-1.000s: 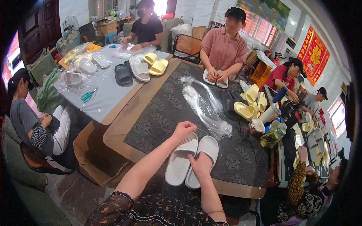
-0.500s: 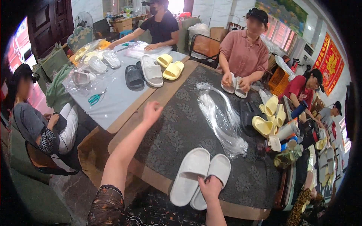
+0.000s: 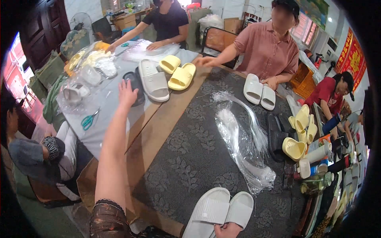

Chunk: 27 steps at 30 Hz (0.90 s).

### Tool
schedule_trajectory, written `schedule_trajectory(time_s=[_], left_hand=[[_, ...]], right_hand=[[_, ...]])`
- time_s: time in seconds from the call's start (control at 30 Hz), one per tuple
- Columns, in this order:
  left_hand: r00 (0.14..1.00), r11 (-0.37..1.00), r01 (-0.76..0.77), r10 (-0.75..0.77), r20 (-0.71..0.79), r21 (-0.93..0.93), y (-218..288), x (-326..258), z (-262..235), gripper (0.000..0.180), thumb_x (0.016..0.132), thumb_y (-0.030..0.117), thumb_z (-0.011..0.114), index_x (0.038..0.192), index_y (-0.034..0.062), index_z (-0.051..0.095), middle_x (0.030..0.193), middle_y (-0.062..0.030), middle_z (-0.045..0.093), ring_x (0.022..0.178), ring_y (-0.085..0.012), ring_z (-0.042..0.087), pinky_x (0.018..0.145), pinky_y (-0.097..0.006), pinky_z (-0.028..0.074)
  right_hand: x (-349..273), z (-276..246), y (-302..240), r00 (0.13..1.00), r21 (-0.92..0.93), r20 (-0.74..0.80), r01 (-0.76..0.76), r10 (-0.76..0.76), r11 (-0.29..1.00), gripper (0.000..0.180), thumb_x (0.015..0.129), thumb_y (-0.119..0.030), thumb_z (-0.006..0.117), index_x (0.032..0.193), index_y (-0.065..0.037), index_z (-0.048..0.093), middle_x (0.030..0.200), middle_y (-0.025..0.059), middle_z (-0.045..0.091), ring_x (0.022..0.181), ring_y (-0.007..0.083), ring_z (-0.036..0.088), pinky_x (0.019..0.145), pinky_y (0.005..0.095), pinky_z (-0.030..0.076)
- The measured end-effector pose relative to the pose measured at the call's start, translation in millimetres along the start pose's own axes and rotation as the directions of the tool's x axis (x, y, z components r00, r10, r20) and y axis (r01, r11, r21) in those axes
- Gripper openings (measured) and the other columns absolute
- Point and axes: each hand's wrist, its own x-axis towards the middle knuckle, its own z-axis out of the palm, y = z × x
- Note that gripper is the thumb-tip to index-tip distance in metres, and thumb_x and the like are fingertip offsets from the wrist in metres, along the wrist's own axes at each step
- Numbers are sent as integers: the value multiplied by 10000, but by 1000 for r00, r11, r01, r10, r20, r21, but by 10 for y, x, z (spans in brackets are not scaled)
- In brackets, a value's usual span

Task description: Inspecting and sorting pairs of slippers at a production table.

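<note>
My left arm [image 3: 113,154] stretches across to the grey-topped table. There my left hand [image 3: 127,95], fingers spread, is over the near side of a dark grey slipper [image 3: 137,81]; I cannot tell whether it touches. Beside that slipper lie a light grey slipper [image 3: 154,81] and a pair of yellow slippers [image 3: 181,76]. At the lower edge my right hand [image 3: 230,230] pinches a pair of white slippers [image 3: 212,210] where the two meet, its fingers inside the right one. The heels are cut off by the frame's edge.
A bundle of clear plastic strands [image 3: 238,146] lies mid-table on the dark patterned cloth [image 3: 174,150]. Teal scissors [image 3: 89,120] rest near bagged slippers [image 3: 93,75]. Yellow slippers [image 3: 301,119], black slippers [image 3: 276,137] and a jar [image 3: 317,183] stand right. Several co-workers sit around.
My left hand has reached forward and left to the dark slipper. The white slippers and my right hand sit lower in view. The pink-shirted co-worker has let go with one hand and stretches it leftward.
</note>
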Motion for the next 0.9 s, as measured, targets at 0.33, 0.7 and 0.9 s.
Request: schedule_trajectory(time_s=[0.33,0.7,0.9], left_hand=[[973,1000,-23,25,229,-10,133,89,-144,573,802,387,629,1190,-16,507,1204,-214,520,1159,-356,474,976,-416,390],[805,558,358,221,551,-748,376,-1597,-1105,493,834,291,652,1146,-69,526,1056,-111,611,935,-198,567,799,-295,446],[567,236,721,340,750,-652,1076,-2902,-2040,297,893,220,598,1085,-3,565,977,-42,627,871,-140,583,751,-296,461]], right_hand=[[26,3,-53,964,-129,136,-212,229,969,321,722,-371,707,666,-64,632,604,164,594,560,320,578,580,475,447],[-59,-10,-26,994,41,-100,46,-42,998,366,710,-347,694,707,11,619,654,204,608,647,407,598,629,477,472],[-359,-183,55,987,-33,-105,119,-122,992,305,675,-286,692,645,5,603,668,205,614,664,382,614,621,457,477]])
